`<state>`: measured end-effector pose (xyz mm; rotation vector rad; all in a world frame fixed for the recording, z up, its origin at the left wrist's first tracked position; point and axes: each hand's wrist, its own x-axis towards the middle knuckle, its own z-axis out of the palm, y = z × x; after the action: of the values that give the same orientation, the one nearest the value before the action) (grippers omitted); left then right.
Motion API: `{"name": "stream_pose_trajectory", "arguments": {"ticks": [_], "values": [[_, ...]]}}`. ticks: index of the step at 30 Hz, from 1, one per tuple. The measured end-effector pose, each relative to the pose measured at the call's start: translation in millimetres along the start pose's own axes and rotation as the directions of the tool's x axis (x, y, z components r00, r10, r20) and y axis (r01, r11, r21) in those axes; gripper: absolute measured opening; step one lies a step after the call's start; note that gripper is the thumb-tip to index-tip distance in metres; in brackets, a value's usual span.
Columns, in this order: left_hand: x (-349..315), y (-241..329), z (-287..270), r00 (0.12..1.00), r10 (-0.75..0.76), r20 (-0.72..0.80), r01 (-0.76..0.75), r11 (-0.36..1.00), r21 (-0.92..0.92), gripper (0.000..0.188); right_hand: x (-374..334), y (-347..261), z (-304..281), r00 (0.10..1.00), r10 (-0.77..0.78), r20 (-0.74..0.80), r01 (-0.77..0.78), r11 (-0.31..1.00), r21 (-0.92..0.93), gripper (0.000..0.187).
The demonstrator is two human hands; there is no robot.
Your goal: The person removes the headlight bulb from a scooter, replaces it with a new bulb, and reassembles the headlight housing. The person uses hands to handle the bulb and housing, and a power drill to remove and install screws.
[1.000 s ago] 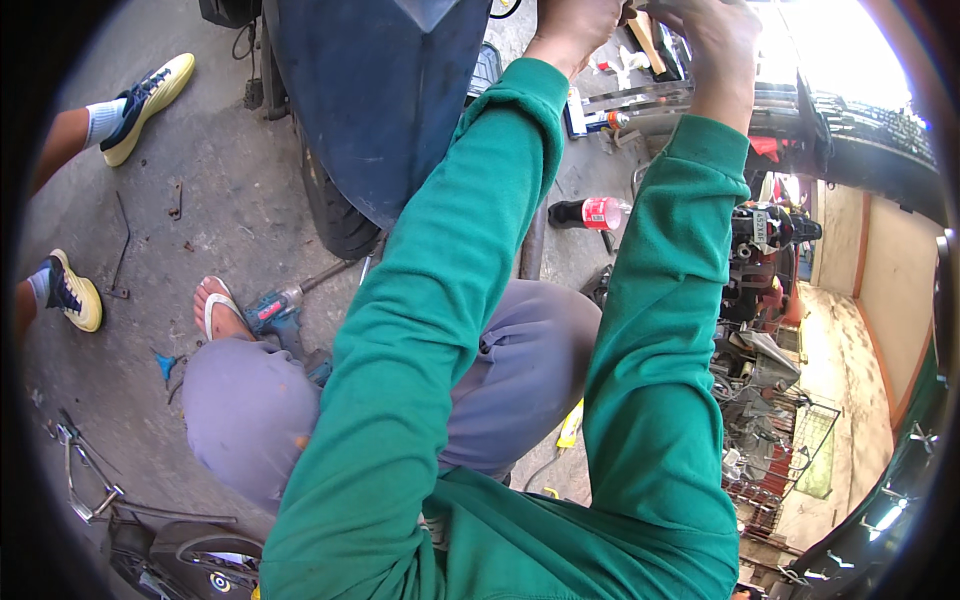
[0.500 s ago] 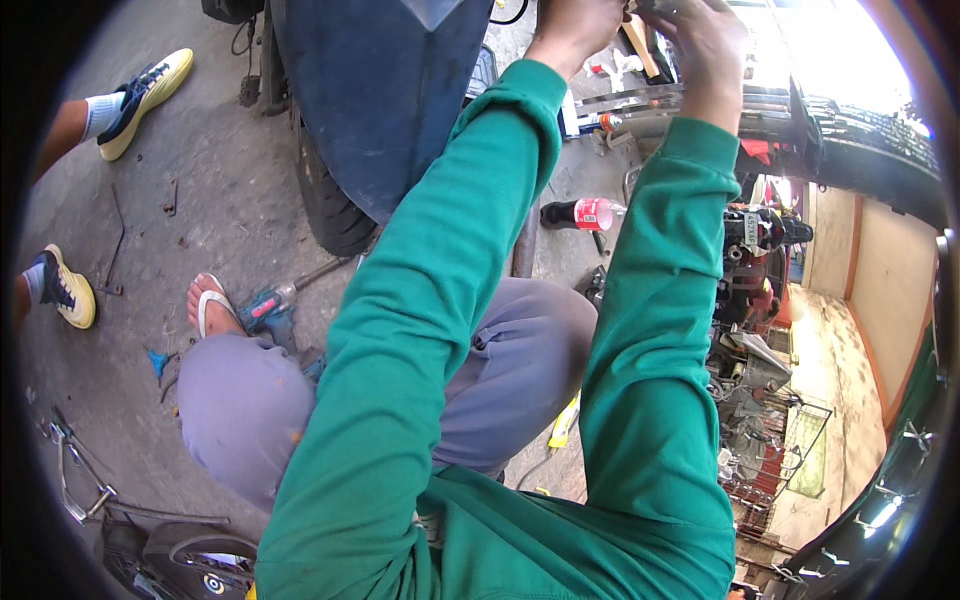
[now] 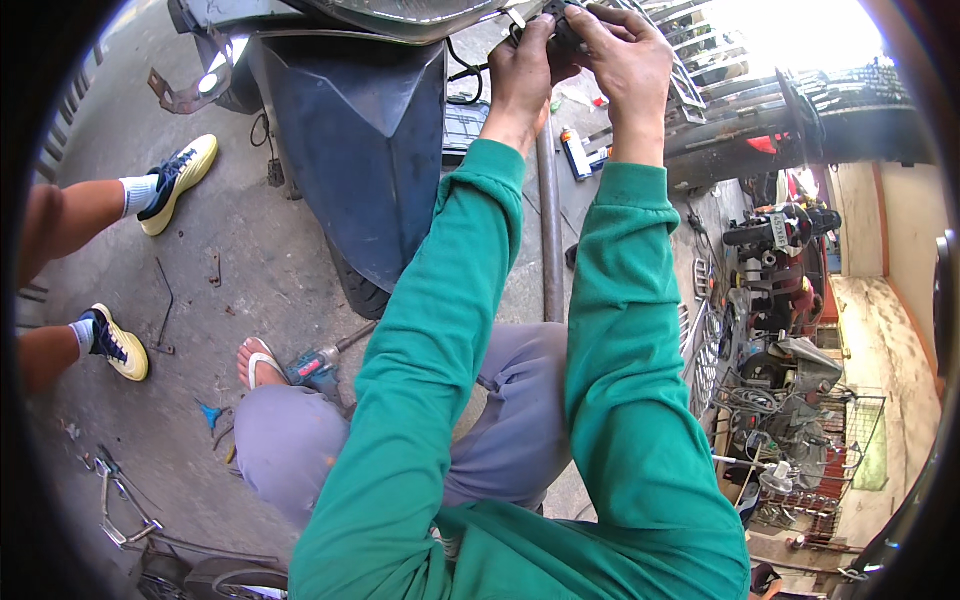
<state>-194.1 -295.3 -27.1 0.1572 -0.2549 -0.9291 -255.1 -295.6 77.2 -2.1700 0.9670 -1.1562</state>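
Both my arms, in green sleeves, reach up to the front of a dark blue scooter (image 3: 360,140). My left hand (image 3: 528,68) and my right hand (image 3: 625,55) close together around a small dark part (image 3: 563,32) near the scooter's handlebar, at the top of the view. The part is mostly hidden by my fingers. A thin wire runs from it toward the scooter body.
A power drill (image 3: 315,368) lies on the concrete by my sandalled foot (image 3: 258,362). Another person's legs in yellow and dark shoes (image 3: 180,180) stand at the left. A metal pipe (image 3: 549,220) runs down between my arms. Parked motorcycles and a wire basket (image 3: 800,440) crowd the right.
The view has tilted up, so both hands and the scooter front sit lower and fuller in the picture. My hands stay closed on the small part.
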Motion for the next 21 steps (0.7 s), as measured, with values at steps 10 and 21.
{"name": "stream_pose_trajectory", "arguments": {"ticks": [10,21], "values": [[-3,4,1,0.994,0.015,0.104,-0.019,0.999,0.03,0.036,-3,-8,-6,0.999,0.04,0.029,-0.034,0.983,-0.18,0.043],[-12,15,9,0.995,0.03,0.098,-0.041,0.993,0.107,0.035,2,16,0,0.997,-0.072,-0.041,0.073,0.997,0.021,0.04]]}}
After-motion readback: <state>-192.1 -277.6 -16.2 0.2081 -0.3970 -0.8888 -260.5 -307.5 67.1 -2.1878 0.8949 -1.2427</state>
